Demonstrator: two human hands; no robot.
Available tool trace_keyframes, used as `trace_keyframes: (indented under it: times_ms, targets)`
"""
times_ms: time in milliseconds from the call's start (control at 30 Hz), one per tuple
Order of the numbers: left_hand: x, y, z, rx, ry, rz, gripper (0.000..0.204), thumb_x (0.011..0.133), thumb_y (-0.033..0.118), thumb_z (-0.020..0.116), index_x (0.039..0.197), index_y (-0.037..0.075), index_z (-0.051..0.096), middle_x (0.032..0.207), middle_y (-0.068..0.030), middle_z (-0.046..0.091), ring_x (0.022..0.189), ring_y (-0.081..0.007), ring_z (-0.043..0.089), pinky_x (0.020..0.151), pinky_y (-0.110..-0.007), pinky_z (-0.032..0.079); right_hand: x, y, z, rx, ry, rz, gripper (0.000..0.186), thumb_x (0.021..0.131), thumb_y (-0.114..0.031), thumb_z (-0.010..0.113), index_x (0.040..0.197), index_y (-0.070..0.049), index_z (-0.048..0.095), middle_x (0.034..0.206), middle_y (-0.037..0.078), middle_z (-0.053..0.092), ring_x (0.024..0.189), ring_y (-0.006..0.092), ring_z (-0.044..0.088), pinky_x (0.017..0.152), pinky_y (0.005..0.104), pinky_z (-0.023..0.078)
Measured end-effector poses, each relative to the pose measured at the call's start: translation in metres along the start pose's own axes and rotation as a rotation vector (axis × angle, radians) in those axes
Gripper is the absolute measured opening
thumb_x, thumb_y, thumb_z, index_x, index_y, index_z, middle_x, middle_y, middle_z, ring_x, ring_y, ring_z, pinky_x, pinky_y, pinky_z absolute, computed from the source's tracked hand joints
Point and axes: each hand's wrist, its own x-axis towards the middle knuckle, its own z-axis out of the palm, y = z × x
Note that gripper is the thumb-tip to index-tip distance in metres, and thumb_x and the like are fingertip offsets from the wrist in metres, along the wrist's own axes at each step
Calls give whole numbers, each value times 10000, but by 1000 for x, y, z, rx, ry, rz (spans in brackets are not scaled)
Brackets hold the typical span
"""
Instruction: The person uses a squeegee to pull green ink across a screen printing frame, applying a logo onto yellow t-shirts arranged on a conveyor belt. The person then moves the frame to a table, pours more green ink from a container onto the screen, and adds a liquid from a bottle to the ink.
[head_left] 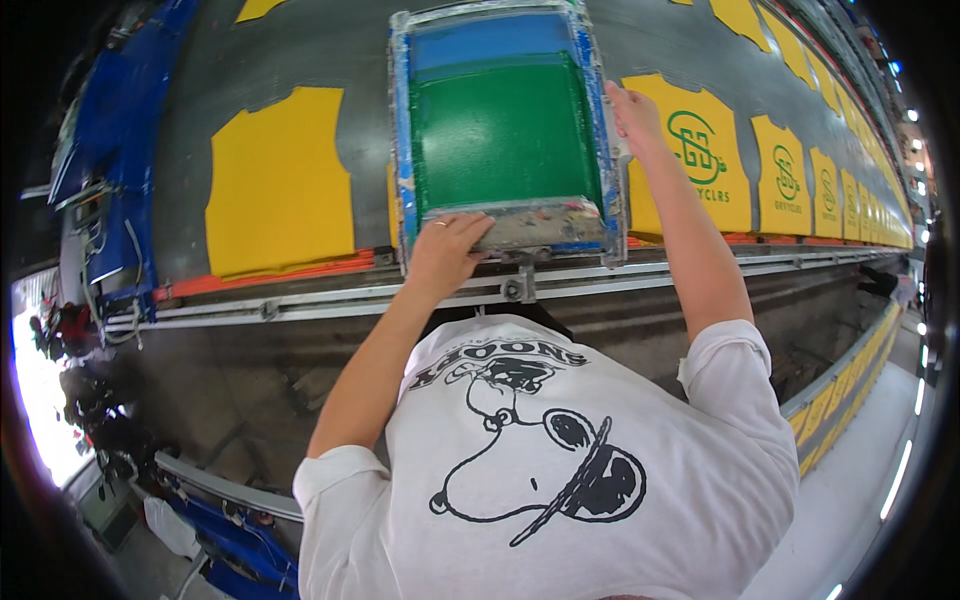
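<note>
Left hand (447, 250) lies curled over the near rail of the screen-printing frame (505, 135), fingers folded down onto the paint-smeared bar and the thumb tucked toward the person; a ring shows on one finger. Right hand (634, 115) is stretched forward along the frame's right rail, fingers closed against its outer side about halfway up.

That frame sits flat on the long dark surface (300, 60) near its front edge, over a yellow garment panel whose edges peep out at both sides. Its mesh is coated green, with a blue band toward the far rail and blue tape around the border.

Judging by its build, the frame is rigid and moderately heavy, wide enough to want both hands. The rails are the places to hold: stiff, square and dry enough to grip, though old ink on the near bar may be tacky or slick. The stretched mesh looks taut and easily damaged, and the wet green ink would smear, so fingers belong on the rails only. Gripping one near and one side rail, as now, should keep it level.

A blank yellow panel (280, 185) lies to the left; printed yellow panels (700, 150) with green emblems run toward the surface's right end. A metal guide rail (330, 298) follows the front edge.
</note>
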Motion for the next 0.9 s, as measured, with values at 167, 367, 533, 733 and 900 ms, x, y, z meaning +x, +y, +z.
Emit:
trace_keyframes:
  times_ms: [167,367,533,733,900]
  targets:
    - [-15,2,-17,-58,19,-12,504,749,158,798,1236,120,674,1241,-68,699,1156,-276,638,988,-423,490,-10,-19,22,-413,384,-256,540,898,-463,727,1119,30,711,1068,161,717,1004,247,655,907,383,488]
    - [-47,-52,-78,-50,-101,-137,521,725,91,758,1238,96,666,1225,-90,697,1164,-308,632,974,-428,507,-37,-26,103,-211,325,-318,480,901,-417,736,1130,4,716,1124,160,721,1063,234,650,940,357,477]
    - [-112,-143,-137,30,-105,-183,521,736,79,757,1248,84,663,1270,-100,683,1185,-299,629,995,-418,505,-58,-1,239,-271,307,-354,417,914,-386,708,1098,-12,720,1070,162,728,1028,266,672,912,362,489]
    - [-180,-219,-206,141,-105,-141,532,744,64,743,1268,89,656,1295,-94,675,1195,-292,628,1010,-418,499,-85,8,373,-283,349,-263,405,887,-392,695,1094,-45,726,1048,167,737,996,306,695,894,387,511]
    - [-198,-253,-239,153,-176,-125,553,720,53,745,1265,81,652,1294,-88,677,1181,-290,640,998,-412,511,-94,7,418,-292,335,-262,412,873,-401,698,1126,-75,714,1063,180,733,1010,343,692,903,409,513]
